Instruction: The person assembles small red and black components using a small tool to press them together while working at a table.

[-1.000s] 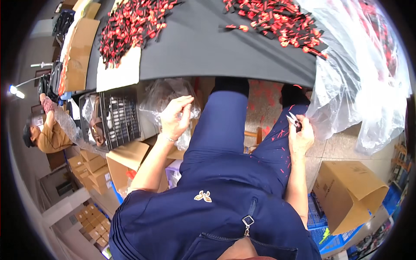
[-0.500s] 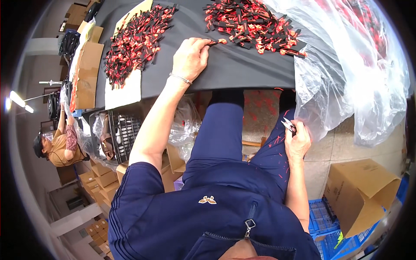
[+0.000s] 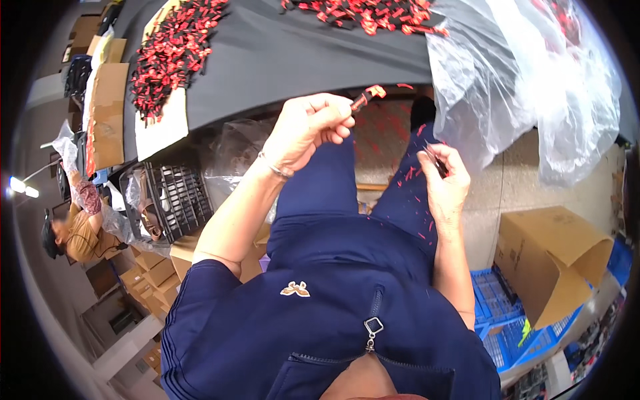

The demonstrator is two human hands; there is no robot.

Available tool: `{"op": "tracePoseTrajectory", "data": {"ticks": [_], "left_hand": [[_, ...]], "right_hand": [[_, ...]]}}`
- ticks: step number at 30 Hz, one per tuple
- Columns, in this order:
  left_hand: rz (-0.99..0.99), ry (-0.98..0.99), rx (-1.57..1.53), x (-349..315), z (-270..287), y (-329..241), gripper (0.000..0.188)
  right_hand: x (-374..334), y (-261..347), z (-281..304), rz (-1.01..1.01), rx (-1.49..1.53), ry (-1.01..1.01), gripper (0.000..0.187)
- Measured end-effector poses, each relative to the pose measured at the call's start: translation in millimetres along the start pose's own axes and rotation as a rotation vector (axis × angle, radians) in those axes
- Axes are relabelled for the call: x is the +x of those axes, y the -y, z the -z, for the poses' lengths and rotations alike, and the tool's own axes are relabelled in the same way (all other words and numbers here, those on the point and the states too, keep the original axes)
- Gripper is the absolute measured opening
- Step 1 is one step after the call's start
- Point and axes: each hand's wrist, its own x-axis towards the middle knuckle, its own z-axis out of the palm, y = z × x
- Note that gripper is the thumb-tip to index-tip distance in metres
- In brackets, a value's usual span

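Note:
My left hand (image 3: 310,130) pinches a small black-and-red strip (image 3: 361,101) by one end, past the near edge of the black-covered table (image 3: 280,57) and over my lap. The strip's free end, bright orange-red, points up and to the right. Over my right thigh, my right hand (image 3: 445,185) is closed around small thread snips (image 3: 436,162), whose blades are partly hidden by the fingers. A stray red thread piece (image 3: 404,85) shows just right of the strip. Similar strips form a left heap (image 3: 175,57) and a far heap (image 3: 370,13) on the table.
Clear plastic sheeting (image 3: 480,80) hangs over the table's right side. Red scraps dot my trousers (image 3: 400,200). An open cardboard box (image 3: 547,247) rests on blue crates (image 3: 493,297) at the right. Left are a black crate (image 3: 177,197) and another person (image 3: 80,230).
My left hand has brought the strip from the tabletop toward me, past the table edge. My right hand with the snips has risen slightly, and the view has shifted.

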Motion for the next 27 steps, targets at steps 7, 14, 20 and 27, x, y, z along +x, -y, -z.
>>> {"op": "tracePoseTrajectory", "data": {"ticks": [7,14,20,27], "left_hand": [[0.070,0.130,-0.002,-22,-39,25,0.019],[0.055,0.184,-0.044,-28,-56,36,0.015],[0.098,0.145,-0.144,-26,-60,45,0.015],[0.108,0.120,-0.198,-22,-64,50,0.016]], "right_hand": [[-18,44,3,0.285,-0.107,-0.083,0.029],[-21,44,3,0.611,-0.359,-0.135,0.024],[-21,38,3,0.540,-0.337,-0.143,0.022],[-18,32,4,0.539,-0.331,-0.149,0.020]]}}
